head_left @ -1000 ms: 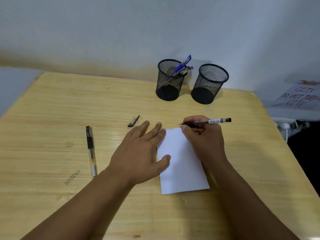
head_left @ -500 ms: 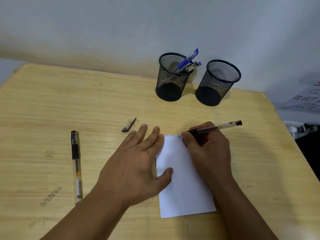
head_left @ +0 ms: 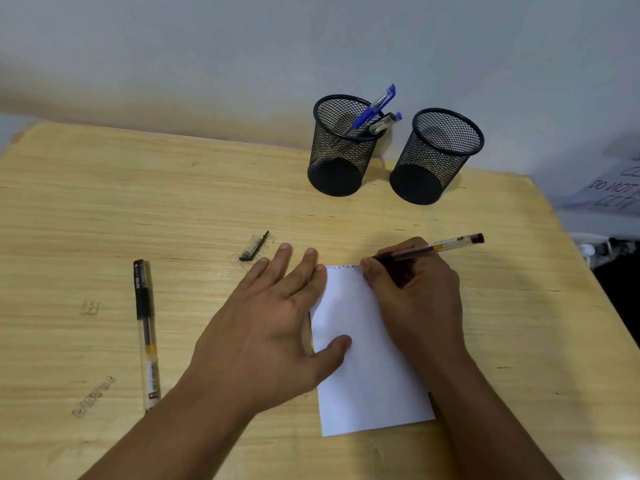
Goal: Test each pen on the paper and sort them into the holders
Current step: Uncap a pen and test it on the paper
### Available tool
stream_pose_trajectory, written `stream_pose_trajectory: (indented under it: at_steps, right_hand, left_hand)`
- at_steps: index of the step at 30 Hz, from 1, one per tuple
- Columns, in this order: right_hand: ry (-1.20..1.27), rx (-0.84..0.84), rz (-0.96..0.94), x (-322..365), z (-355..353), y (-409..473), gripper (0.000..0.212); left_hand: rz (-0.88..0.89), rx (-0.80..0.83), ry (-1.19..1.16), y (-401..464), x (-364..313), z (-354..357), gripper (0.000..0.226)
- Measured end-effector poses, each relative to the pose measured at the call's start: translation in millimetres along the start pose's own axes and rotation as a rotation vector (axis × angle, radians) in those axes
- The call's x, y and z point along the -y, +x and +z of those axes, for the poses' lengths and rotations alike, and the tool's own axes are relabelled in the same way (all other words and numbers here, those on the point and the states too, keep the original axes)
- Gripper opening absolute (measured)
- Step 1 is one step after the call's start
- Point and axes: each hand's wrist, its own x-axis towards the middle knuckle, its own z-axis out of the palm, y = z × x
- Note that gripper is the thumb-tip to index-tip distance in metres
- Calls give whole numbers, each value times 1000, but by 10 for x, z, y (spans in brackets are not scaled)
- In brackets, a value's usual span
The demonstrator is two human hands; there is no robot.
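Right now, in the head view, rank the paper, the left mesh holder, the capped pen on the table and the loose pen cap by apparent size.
1. paper
2. left mesh holder, though it sits farther away
3. capped pen
4. loose pen cap

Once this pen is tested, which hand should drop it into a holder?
Probably the right hand: it already grips the pen, and both holders stand on its side of the table. The left hand lies flat, pinning the paper.
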Motion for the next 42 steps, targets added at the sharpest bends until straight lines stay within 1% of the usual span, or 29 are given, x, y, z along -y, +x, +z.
stream_pose_trajectory:
  at_steps: [7,10,17,22,31,35,38,42]
  right_hand:
    - [-7,31,17,-7,-27,-10,21]
    - [5,9,35,-12,-27,-1,16]
    - [-9,29,42,-4,-24,5,16]
    - [11,10,44,-6,-16,-3,12]
    - [-15,-2,42,-28,4,-8,13]
    - [17,-49,60,-34,-10,-15,17]
    - [36,-40,82,-25,-15,-11,17]
    - [17,-29,65,-13,0,-6,22]
  left_hand:
    - [-1,-8,-8,10,-13,-5,86]
    - [-5,-1,-7,10,-16,-12,86]
    - [0,3,7,21,-15,-21,87]
    - [-3,16,12,17,-19,-21,86]
    - [2,17,22,12,-21,-35,86]
    - [1,12,12,16,-23,-34,87]
    - [0,13,3,10,-23,-34,87]
    - [-2,14,8,13,-21,-37,87]
